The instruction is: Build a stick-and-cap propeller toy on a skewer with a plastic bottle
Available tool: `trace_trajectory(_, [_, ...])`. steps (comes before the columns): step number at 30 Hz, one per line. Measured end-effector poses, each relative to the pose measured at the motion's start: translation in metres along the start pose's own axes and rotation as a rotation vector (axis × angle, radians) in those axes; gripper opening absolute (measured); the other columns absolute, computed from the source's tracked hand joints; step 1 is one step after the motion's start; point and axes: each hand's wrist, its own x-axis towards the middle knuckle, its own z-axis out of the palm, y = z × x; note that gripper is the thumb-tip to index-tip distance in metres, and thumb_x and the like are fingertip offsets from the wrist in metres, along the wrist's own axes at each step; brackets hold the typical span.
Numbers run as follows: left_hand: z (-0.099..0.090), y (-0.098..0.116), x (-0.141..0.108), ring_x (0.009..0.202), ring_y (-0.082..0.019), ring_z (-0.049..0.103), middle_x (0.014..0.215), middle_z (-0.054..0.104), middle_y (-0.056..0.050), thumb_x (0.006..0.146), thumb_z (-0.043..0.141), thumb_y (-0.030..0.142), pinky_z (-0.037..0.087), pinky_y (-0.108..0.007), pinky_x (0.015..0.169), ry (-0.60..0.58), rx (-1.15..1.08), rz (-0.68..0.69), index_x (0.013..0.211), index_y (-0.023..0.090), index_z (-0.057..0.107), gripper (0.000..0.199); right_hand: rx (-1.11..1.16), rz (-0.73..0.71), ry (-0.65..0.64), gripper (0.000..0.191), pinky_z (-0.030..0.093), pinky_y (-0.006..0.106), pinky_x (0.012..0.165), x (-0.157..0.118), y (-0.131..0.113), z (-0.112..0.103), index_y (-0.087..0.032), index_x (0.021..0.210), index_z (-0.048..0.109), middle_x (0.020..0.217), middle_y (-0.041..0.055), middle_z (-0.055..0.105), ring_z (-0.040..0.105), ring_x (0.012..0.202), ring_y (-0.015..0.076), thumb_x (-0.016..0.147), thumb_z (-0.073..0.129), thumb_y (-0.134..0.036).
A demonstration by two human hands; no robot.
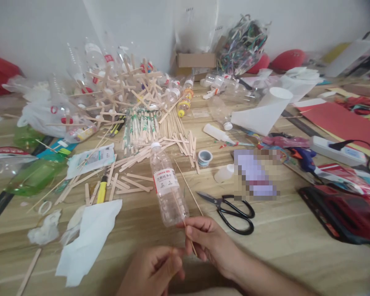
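A clear plastic bottle [169,185] with a white cap and a red-and-white label lies on the wooden table, cap end away from me. At its base, my right hand [205,238] pinches a thin wooden stick [193,248] that runs up to the bottle's lower right edge. Just left of it, my left hand [160,267] is closed, thumb against the fingers; what it holds, if anything, is too small and blurred to name. Another thin stick [189,187] lies along the bottle's right side. Black-handled scissors [231,209] rest to the right of my right hand.
Craft sticks [135,181] and piled bottles spread behind. A yellow cutter [101,190] and white tissue [88,242] lie left. A small cup [205,158], a blurred-out phone-like object [253,172], a glue gun [305,159], a power strip [339,151] and a dark red case [342,213] sit right.
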Motion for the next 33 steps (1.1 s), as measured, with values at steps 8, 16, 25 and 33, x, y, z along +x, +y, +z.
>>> trace_trajectory(8, [0.022, 0.000, 0.026, 0.040, -0.006, 0.028, 0.053, 0.049, 0.005, 0.069, 0.062, 0.070, 0.017, -0.021, 0.038, 0.047, -0.392, 0.031, 0.064, 0.018, 0.056, 0.053, -0.159, 0.021, -0.102, 0.056, 0.031, 0.013, 0.031, -0.004, 0.004, 0.004, -0.013, 0.118, 0.063, 0.056, -0.0031, 0.064, 0.046, 0.031, 0.0035, 0.079, 0.068, -0.052])
trace_trajectory(16, [0.025, -0.004, 0.029, 0.037, -0.006, 0.033, 0.039, 0.039, 0.009, 0.064, 0.076, 0.054, 0.020, -0.021, 0.041, 0.061, -0.738, 0.029, 0.065, 0.017, 0.057, 0.042, -0.325, -0.036, -0.133, 0.057, 0.040, 0.014, 0.037, -0.005, 0.013, 0.008, -0.017, 0.126, 0.054, 0.066, -0.0008, 0.067, 0.054, 0.043, 0.0065, 0.080, 0.068, -0.046])
trace_trajectory(25, [0.018, 0.009, 0.022, 0.040, -0.002, 0.021, 0.045, 0.038, 0.009, 0.062, 0.080, 0.048, 0.008, -0.022, 0.043, 0.060, -0.784, 0.105, 0.063, 0.015, 0.058, 0.040, -0.350, -0.086, 0.120, 0.049, 0.024, 0.015, 0.031, -0.010, 0.001, 0.011, -0.016, 0.066, 0.055, 0.045, -0.0051, 0.054, 0.042, 0.029, 0.0033, 0.074, 0.065, -0.064])
trace_trajectory(33, [0.016, 0.008, 0.021, 0.037, 0.001, 0.019, 0.061, 0.062, 0.000, 0.067, 0.078, 0.050, 0.006, -0.023, 0.041, 0.034, -0.724, 0.119, 0.083, 0.012, 0.072, 0.042, 0.291, 0.351, -0.052, 0.040, 0.012, 0.013, 0.032, -0.009, -0.004, 0.022, -0.015, 0.057, 0.049, 0.041, -0.0112, 0.041, 0.021, 0.031, -0.0018, 0.063, 0.083, -0.035])
